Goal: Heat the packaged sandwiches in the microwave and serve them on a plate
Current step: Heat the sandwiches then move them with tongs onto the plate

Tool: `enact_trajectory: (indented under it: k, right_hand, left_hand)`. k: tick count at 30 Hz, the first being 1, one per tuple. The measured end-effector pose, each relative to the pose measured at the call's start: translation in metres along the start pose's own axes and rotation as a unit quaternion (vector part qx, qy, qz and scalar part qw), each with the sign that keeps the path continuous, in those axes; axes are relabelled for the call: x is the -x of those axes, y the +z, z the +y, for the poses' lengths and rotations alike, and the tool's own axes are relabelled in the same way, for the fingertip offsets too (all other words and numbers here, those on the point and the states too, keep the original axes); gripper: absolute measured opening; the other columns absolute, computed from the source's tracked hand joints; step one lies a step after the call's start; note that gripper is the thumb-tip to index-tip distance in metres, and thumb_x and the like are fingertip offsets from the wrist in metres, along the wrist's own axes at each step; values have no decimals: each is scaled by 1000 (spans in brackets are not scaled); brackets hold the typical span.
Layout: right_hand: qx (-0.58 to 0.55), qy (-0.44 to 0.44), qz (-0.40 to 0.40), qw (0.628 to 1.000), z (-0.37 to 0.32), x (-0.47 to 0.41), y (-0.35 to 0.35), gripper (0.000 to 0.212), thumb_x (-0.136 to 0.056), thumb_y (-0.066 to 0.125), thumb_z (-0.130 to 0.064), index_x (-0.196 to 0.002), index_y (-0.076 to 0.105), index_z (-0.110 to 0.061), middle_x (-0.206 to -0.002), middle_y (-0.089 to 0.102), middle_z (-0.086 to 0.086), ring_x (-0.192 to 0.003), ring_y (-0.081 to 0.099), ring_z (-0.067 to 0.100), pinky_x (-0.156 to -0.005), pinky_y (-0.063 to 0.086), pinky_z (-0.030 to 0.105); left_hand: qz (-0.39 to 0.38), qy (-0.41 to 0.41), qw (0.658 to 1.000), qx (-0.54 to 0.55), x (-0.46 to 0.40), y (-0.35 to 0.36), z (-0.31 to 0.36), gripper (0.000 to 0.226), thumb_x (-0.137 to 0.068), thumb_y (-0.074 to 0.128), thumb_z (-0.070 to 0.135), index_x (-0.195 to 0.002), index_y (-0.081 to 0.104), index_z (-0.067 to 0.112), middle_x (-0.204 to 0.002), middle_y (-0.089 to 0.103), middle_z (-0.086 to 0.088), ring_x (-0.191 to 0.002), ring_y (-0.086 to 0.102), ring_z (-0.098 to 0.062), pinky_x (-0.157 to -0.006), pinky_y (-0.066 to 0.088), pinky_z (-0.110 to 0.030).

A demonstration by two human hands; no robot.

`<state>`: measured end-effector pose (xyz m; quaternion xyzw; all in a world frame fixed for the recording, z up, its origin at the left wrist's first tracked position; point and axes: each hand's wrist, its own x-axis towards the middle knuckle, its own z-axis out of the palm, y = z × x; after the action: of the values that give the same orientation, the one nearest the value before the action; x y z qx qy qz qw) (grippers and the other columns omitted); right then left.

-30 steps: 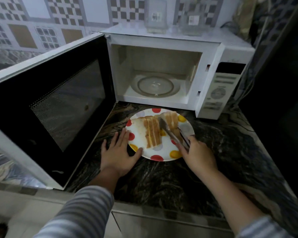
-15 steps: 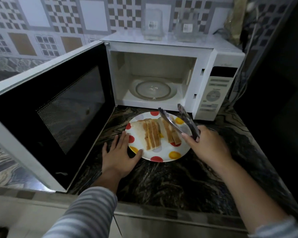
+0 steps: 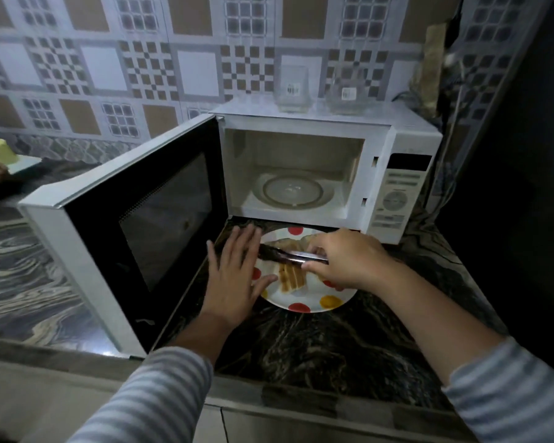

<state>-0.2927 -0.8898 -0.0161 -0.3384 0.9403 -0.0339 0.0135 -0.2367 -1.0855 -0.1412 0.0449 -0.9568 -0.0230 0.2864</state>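
Gripping tongs sideways over the plate, right hand; left hand spread flat beside it.

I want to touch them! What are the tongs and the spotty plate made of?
The tongs look like metal: grey, with a bright shine along the arm. The plate looks glossy white with red and yellow dots, maybe ceramic or melamine; the picture can't settle which. The right hand holds the tongs.

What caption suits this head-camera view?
Right hand holds tongs over sandwiches on a dotted plate; microwave open.
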Motion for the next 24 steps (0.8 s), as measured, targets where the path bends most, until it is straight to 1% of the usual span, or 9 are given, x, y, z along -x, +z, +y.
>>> enact_trajectory:
  k: [5,7,10,12,14,16,20,22,24]
  right_hand:
    - [38,-70,-40,996,-12,-8,-2,22,-91,50,-53,-95,61,-35,-66,66,-6,-59,59,6,-51,37,26]
    - [43,-87,-37,995,-14,-12,-2,19,-90,50,-54,-87,57,-36,-67,64,-7,-60,58,8,-47,31,26]
    - [28,-97,-56,993,-15,-13,-4,18,-90,51,-54,-81,53,-39,-62,62,-7,-60,62,10,-48,38,27]
    - [18,-80,-82,993,-14,-8,-10,22,-86,55,-58,-103,57,-44,-65,57,-12,-57,56,8,-50,38,25]
    - [26,-57,-96,993,-11,-4,-17,57,-80,63,-59,-131,45,-40,-82,55,-15,-56,47,6,-50,34,23]
    - [35,-43,-98,994,-10,-1,-21,71,-78,69,-54,-139,37,-39,-99,56,-12,-56,46,4,-52,35,22]
    - [67,-10,-91,994,-3,-2,-22,75,-76,73,-49,-140,35,-36,-124,58,-5,-66,53,11,-69,46,29]
    - [89,27,-98,991,5,-5,-20,72,-74,73,-53,-135,41,-31,-120,59,-4,-84,61,16,-70,47,30]
    - [66,50,-106,991,11,-6,-18,61,-72,73,-53,-122,50,-27,-105,64,-5,-85,68,16,-62,48,27]
  left_hand:
    - [-58,142,988,-28,-28,-40,-6,61,-84,31,61,-119,66,26,-124,65,5,-132,47,-15,-114,-2,-51]
    - [-85,136,987,-17,-29,-48,-5,58,-86,32,60,-118,66,27,-126,64,8,-133,44,-9,-113,-16,-41]
    - [-126,88,988,9,-27,-50,-3,54,-89,36,58,-127,58,28,-138,54,12,-140,27,-2,-109,-23,-29]
    - [-135,70,988,37,-26,-50,-3,43,-93,45,49,-129,56,28,-140,51,11,-141,23,-1,-110,-20,-26]
    - [-139,56,987,62,-25,-50,-4,40,-93,50,43,-130,56,28,-142,49,9,-141,23,-1,-111,-18,-26]
    - [-133,48,987,70,-24,-48,-3,39,-93,52,42,-129,57,28,-143,48,8,-141,24,-2,-112,-17,-26]
    - [-122,44,988,87,-24,-44,3,39,-94,52,41,-130,57,27,-142,49,8,-140,28,-3,-115,-10,-26]
    - [-117,38,988,95,-25,-41,5,39,-94,52,40,-130,57,26,-143,48,8,-140,28,-3,-116,-8,-27]
    - [-118,30,987,100,-26,-40,6,39,-94,52,40,-130,57,26,-142,49,8,-140,28,-3,-116,-5,-27]
